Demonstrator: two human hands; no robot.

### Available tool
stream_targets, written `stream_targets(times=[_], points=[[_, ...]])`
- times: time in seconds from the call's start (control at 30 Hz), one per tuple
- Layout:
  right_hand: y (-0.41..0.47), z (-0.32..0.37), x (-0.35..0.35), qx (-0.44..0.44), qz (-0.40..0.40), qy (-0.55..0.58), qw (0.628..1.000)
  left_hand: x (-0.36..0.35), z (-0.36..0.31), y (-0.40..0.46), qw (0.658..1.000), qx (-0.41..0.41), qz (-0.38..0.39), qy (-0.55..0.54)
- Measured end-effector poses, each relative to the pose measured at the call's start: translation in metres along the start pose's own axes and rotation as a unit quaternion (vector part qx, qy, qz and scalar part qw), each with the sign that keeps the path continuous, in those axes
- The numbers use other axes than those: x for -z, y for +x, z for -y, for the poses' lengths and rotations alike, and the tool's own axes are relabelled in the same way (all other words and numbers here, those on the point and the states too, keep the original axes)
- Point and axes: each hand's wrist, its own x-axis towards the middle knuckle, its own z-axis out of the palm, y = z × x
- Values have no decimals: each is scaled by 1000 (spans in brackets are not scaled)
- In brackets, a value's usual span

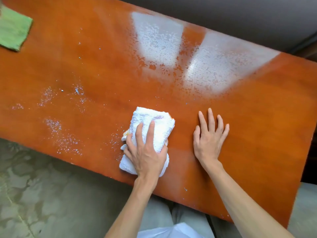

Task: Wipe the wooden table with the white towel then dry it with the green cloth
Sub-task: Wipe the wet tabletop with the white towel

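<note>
The wooden table (96, 66) is orange-brown and fills most of the view. It has wet speckles on its left half and bright window reflections over droplets at the back. A folded white towel (159, 126) lies near the table's front edge. My left hand (145, 152) presses down on it, two fingers stretched over the top, with the thumb and outer fingers gripping its sides. My right hand (209, 138) rests flat on the bare wood just right of the towel, fingers spread. The green cloth (13, 30) lies at the far left corner, untouched.
A grey stained floor (34, 194) shows below the table's front edge. My light trousers and a white plastic bag (171, 231) are at the bottom centre. A dark surface (223, 11) runs behind the table's far edge.
</note>
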Motion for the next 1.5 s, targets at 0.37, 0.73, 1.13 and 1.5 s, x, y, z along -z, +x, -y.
stream_targets(times=[0.37,0.73,1.13,1.5], points=[[1,-1,-6,-10,-51,50,997,-16,-77,31,991,-133,18,6],[0,0,-9,-24,-80,61,995,-14,-72,58,986,-159,9,-44],[1,-2,-8,-34,-51,51,997,17,19,98,1000,-17,9,10],[5,-98,61,-45,76,268,959,-2,-80,-20,988,-72,139,-3]])
